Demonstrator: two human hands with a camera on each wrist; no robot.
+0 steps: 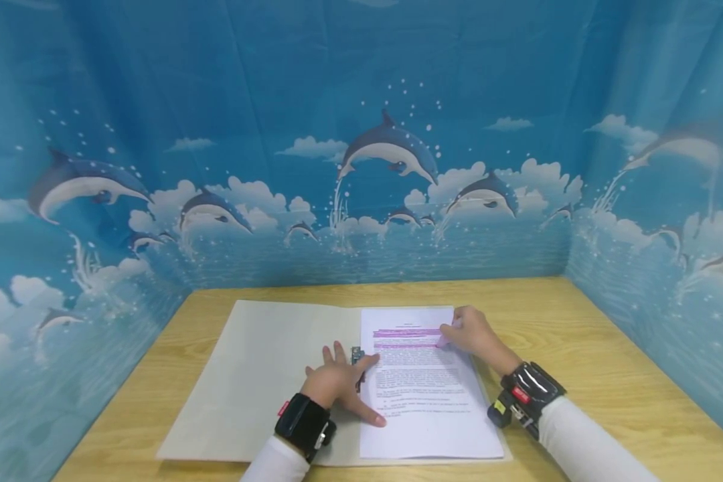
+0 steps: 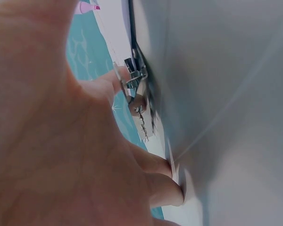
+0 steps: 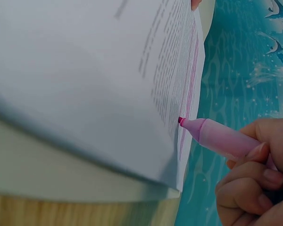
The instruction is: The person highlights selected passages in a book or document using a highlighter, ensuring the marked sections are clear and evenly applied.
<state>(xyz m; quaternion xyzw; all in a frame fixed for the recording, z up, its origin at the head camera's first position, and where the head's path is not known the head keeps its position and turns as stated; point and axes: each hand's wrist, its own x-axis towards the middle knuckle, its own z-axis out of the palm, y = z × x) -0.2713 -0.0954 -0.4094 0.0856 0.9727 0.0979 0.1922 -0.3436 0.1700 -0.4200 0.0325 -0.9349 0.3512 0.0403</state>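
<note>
Marker [image 3: 226, 139]: held in my curled right fingers [image 3: 243, 195], its tip at the paper [image 1: 422, 435], beside the pink lines [image 1: 406, 346] near the right edge.
Right arm: reaching in from the paper's lower right.
Left fingers [image 1: 367, 363]: spread wide across the paper's left edge, thumb and forefinger over it, the others by the folder [image 1: 265, 368].
Clip [image 1: 356, 355]: at the paper's left edge.

Left hand [image 1: 336, 383] held with fingers [image 1: 339, 351] spread, thumb [image 1: 370, 415] set apart; right hand [image 1: 477, 333] curled, right forearm [image 1: 584, 435] angled inward.
</note>
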